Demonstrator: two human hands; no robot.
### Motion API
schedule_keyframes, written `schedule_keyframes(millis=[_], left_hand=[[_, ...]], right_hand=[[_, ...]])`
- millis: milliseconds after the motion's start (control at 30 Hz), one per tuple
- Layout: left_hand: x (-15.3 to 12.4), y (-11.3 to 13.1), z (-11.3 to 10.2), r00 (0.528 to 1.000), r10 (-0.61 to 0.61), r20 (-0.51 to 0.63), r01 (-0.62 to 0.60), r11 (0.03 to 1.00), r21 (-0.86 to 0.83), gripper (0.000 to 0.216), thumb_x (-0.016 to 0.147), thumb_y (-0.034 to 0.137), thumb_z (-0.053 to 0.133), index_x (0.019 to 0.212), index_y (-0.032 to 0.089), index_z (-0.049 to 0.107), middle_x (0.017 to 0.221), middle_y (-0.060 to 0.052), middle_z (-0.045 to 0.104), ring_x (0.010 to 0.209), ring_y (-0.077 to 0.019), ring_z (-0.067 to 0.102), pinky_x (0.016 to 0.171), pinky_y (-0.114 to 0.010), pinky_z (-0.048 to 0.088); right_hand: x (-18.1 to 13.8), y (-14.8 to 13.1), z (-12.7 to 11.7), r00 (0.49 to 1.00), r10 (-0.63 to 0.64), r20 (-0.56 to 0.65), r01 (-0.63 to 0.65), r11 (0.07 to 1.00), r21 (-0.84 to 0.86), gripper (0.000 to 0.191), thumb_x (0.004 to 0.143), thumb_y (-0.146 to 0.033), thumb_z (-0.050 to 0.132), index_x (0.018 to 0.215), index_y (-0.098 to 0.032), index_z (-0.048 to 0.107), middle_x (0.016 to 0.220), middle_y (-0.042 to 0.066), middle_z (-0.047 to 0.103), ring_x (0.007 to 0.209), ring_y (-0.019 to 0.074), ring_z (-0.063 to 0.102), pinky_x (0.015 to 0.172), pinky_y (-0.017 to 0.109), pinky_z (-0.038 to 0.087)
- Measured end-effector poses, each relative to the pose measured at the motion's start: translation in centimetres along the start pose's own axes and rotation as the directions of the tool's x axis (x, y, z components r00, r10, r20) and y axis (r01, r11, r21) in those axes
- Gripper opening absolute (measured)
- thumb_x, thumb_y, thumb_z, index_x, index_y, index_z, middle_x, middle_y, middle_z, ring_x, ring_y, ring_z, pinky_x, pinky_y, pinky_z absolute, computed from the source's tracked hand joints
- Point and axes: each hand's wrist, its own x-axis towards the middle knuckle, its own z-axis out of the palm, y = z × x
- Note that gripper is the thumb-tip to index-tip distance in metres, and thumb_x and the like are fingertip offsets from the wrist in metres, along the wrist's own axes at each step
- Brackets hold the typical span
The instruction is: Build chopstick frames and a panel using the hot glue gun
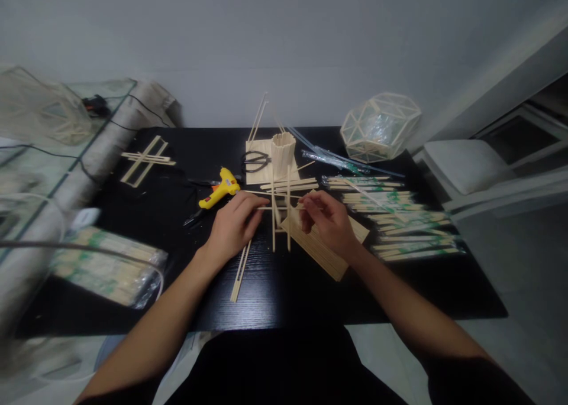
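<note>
My left hand (236, 226) and my right hand (327, 222) are closed in a pinch at the two ends of a thin wooden stick (284, 209). The stick lies crosswise over a small frame of sticks (289, 227), whose two long sides run toward me and are joined by a short crosspiece. I cannot tell whether the held stick touches the frame. Just left of the frame, a yellow glue gun (217, 190) lies with its nozzle toward it. A few loose sticks (241, 273) rest below my left hand. Under my right hand is a flat wooden slatted panel (319, 251).
Behind the frame stand a stick-walled cup (283, 156) and black-handled scissors (256, 161) on a wooden base (257, 176). Bagged sticks (408, 222) lie right, another pack (109, 266) left. Crossed sticks (146, 159) lie back left; a geometric stick frame (380, 127) stands back right.
</note>
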Motion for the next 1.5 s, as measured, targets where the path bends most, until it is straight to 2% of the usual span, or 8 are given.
schedule_keyframes(millis=[667,833,1033,1267,1500], left_hand=[[0.0,0.1,-0.1,1.000,-0.001,-0.007,0.001,1.000,0.005,0.021,0.100,0.011,0.060,0.117,0.020,0.068,0.105,-0.007,0.075,0.099,-0.0190,0.071,0.088,-0.033,0.059],[0.0,0.1,-0.1,1.000,0.008,-0.022,-0.008,1.000,-0.003,0.020,0.101,0.010,0.060,0.116,0.020,0.068,0.104,-0.006,0.074,0.098,-0.0182,0.071,0.087,-0.032,0.059],[0.4,0.5,-0.2,0.999,0.030,-0.034,-0.030,0.999,-0.015,0.010,0.100,0.016,0.068,0.110,0.019,0.070,0.100,-0.006,0.072,0.093,-0.0162,0.070,0.082,-0.028,0.058],[0.6,0.6,-0.3,0.997,0.059,-0.040,-0.059,0.998,-0.003,0.009,0.100,0.019,0.070,0.109,0.019,0.072,0.097,-0.005,0.071,0.088,-0.0151,0.069,0.080,-0.028,0.058],[0.5,0.5,-0.1,0.998,0.043,-0.039,-0.043,0.999,-0.005,0.008,0.101,0.019,0.069,0.108,0.018,0.073,0.096,-0.005,0.071,0.088,-0.0151,0.069,0.082,-0.028,0.058]], right_hand=[[0.0,0.0,-0.1,1.000,0.019,0.001,-0.019,0.999,0.030,0.052,0.094,-0.074,0.066,0.101,-0.022,0.066,0.070,-0.001,0.071,0.052,0.0119,0.063,0.049,0.025,0.051],[0.0,0.0,0.0,1.000,0.013,0.003,-0.013,1.000,0.019,0.046,0.096,-0.068,0.068,0.101,-0.022,0.066,0.069,-0.002,0.070,0.052,0.0115,0.062,0.050,0.025,0.052],[-0.1,0.1,0.0,1.000,0.010,-0.003,-0.010,1.000,-0.005,0.038,0.090,-0.055,0.080,0.101,-0.022,0.066,0.071,-0.003,0.070,0.052,0.0108,0.061,0.050,0.025,0.050],[-0.2,0.2,0.0,1.000,0.001,0.016,0.000,0.998,-0.066,0.033,0.090,-0.049,0.082,0.103,-0.023,0.065,0.076,-0.003,0.068,0.055,0.0116,0.063,0.053,0.027,0.055],[-0.1,1.3,-0.1,1.000,-0.016,-0.004,0.016,0.993,-0.115,0.037,0.086,-0.049,0.085,0.105,-0.023,0.067,0.098,0.002,0.072,0.068,0.0134,0.071,0.053,0.024,0.058]])
